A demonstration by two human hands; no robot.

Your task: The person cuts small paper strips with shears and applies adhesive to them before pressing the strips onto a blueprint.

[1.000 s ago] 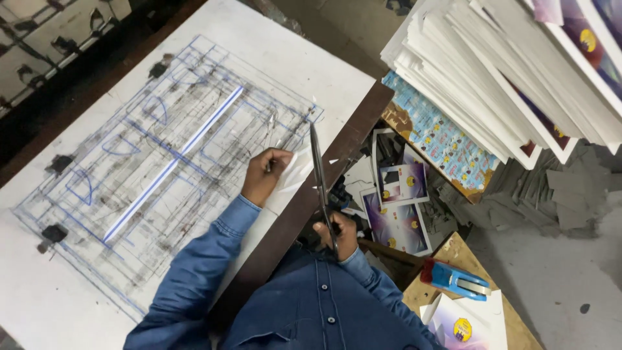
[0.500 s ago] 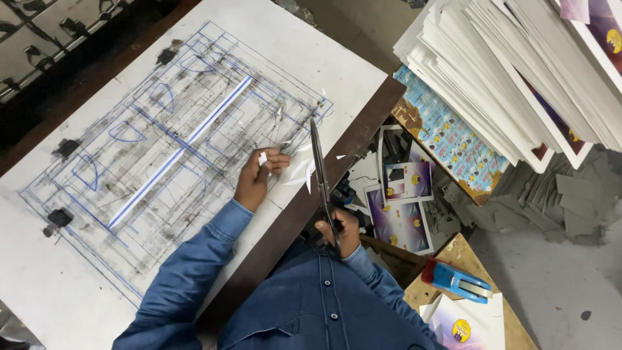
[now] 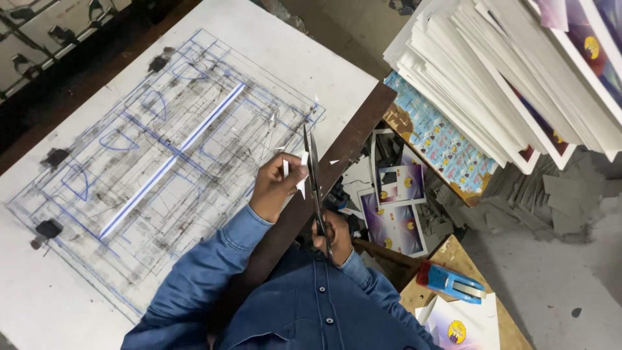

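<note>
Drifting nearer the scissors, left hand is pinching a paper scrap; right hand is gripping the handles, mid-trim, needing another snip.

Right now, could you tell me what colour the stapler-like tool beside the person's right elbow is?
The stapler-like tool is bright blue with a red end, seen best in the head view.

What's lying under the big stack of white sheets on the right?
Under the stack of white sheets a blue patterned printed sheet sticks out; how far it runs beneath is covered.
</note>
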